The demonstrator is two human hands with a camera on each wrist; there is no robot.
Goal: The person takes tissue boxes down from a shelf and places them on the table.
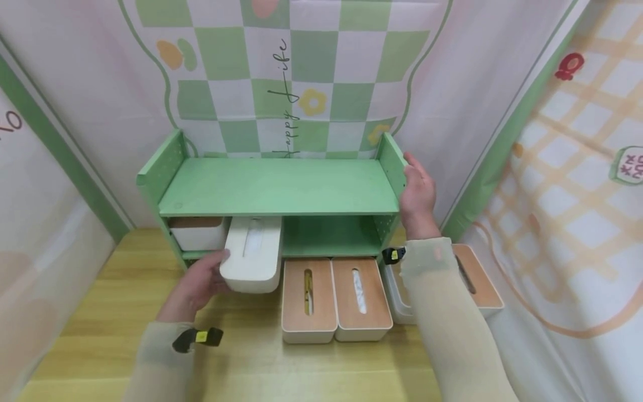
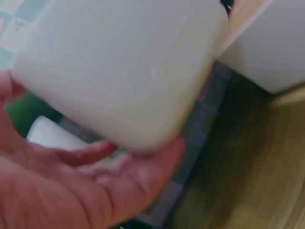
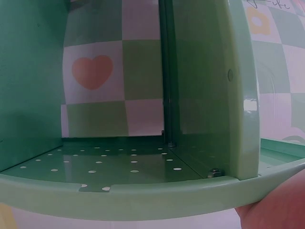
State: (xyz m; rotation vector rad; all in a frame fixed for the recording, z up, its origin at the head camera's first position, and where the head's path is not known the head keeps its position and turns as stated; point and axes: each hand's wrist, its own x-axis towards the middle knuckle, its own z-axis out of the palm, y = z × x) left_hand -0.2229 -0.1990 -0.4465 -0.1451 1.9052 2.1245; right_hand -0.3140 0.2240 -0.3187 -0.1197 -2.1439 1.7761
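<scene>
My left hand (image 1: 203, 279) grips the left side of a white tissue box (image 1: 253, 257) near its front. The box has a slotted white lid, and its back end lies under the upper board of a green two-tier shelf (image 1: 281, 184). In the left wrist view, the thumb and fingers of that hand (image 2: 81, 186) hold a smooth, rounded corner of the white box (image 2: 124, 71). My right hand (image 1: 419, 195) rests along the outer face of the shelf's right side panel (image 1: 392, 162), fingers pointing up and away. Only a small part of it shows in the right wrist view.
Another wood-lidded box (image 1: 198, 233) sits in the lower tier's left end. Before the shelf stand two wood-lidded boxes, one with a gold item (image 1: 293, 296) in its slot, one with white tissue (image 1: 346, 285). More boxes (image 1: 484, 273) stand right, partly behind my right arm, on the wooden table (image 1: 241, 357).
</scene>
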